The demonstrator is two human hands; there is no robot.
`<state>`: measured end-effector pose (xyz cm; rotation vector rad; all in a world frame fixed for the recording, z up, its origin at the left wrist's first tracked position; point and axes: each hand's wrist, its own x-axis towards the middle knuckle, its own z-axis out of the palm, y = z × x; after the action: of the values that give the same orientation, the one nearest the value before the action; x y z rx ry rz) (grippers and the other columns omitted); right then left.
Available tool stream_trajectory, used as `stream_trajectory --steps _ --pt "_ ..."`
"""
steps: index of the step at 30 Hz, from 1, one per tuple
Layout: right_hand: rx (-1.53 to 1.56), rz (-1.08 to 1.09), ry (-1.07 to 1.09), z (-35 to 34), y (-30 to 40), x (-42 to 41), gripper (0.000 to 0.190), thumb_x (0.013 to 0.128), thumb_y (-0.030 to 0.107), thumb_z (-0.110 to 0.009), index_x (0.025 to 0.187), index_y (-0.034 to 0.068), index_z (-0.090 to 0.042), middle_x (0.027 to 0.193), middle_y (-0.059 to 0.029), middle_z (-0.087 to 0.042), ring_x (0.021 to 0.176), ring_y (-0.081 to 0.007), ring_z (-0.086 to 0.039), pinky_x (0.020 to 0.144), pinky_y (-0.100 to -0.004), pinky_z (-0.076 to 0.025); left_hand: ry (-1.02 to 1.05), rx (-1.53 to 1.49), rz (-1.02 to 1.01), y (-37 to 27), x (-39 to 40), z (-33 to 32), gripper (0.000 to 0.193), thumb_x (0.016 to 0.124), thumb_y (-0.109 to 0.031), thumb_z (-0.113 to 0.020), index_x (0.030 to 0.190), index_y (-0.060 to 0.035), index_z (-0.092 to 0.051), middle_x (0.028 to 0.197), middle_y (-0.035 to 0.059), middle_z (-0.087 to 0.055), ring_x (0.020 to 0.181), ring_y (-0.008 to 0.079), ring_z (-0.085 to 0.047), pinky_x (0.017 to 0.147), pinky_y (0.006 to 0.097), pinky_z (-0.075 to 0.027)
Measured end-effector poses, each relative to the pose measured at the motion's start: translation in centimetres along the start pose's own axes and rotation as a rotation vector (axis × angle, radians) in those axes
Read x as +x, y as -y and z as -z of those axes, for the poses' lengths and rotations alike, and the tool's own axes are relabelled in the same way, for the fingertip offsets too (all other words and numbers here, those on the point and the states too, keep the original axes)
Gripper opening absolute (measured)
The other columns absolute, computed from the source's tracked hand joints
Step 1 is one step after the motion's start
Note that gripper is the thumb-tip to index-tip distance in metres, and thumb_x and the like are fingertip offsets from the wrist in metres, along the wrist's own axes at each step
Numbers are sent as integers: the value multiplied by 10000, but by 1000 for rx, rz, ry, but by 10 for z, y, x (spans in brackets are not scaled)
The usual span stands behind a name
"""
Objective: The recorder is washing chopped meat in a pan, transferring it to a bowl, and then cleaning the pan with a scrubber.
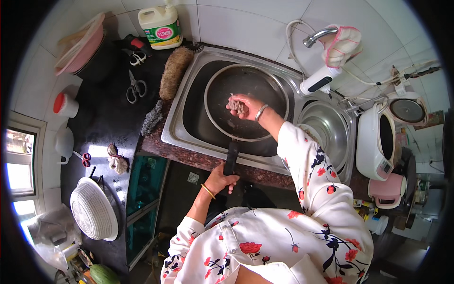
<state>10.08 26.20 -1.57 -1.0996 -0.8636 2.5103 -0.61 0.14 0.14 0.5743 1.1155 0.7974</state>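
Note:
My left hand (220,179) is wrapped around the black handle (231,156) of a round frying pan (248,78). The pan rests over the larger basin of a stainless steel sink (177,124), its handle reaching across the front edge. Above the pan, my right hand (248,104) is cupped, palm up, around small greyish-pink pieces (237,105) that look like raw meat. A few pale bits lie in the pan's dark interior, which looks wet.
A chrome faucet (321,35) with a cloth stands behind the sink. The smaller basin holds a metal bowl (331,131). Left are a loofah (176,72), steel wool (152,119), scissors (136,88) and a white colander (93,209). A rice cooker (374,142) stands right.

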Motion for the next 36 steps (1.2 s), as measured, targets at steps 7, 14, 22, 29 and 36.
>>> stream_trajectory --steps 7,14,22,29,36 --pt "-568 134 -13 10 46 -40 221 828 183 -639 1002 55 -596 780 -44 -616 560 -94 -537 410 -197 -390 -34 -8 23 1 1 0 245 746 -5 -659 895 10 -465 631 70 -548 460 133 -530 399 273 -455" --pt "-1034 221 -326 29 56 -126 249 814 257 -631 921 33 -612 740 -4 -595 555 -63 -516 397 -204 -373 -39 -26 17 -3 0 -1 251 734 -1 -657 852 -28 -438 626 73 -539 448 137 -515 397 276 -450" --pt "-1735 586 -203 62 -24 -221 161 751 75 -570 889 101 -650 889 -97 -585 900 -295 -567 792 -398 -457 -22 31 23 2 4 0 237 726 -4 -652 840 -30 -446 621 76 -542 448 144 -524 393 280 -453" --pt "-1639 597 -320 57 -6 -239 229 731 53 -605 960 42 -609 1007 -137 -583 958 -335 -556 844 -397 -451 -66 50 30 -2 3 0 240 725 -18 -657 842 -29 -447 618 74 -543 449 144 -525 398 278 -455" --pt "-1530 482 -370 71 21 -140 297 785 134 -603 1060 35 -549 1043 -163 -567 968 -313 -565 825 -381 -459 -26 41 20 -5 3 -3 240 731 -18 -665 843 -17 -452 618 69 -539 452 139 -524 398 279 -459"
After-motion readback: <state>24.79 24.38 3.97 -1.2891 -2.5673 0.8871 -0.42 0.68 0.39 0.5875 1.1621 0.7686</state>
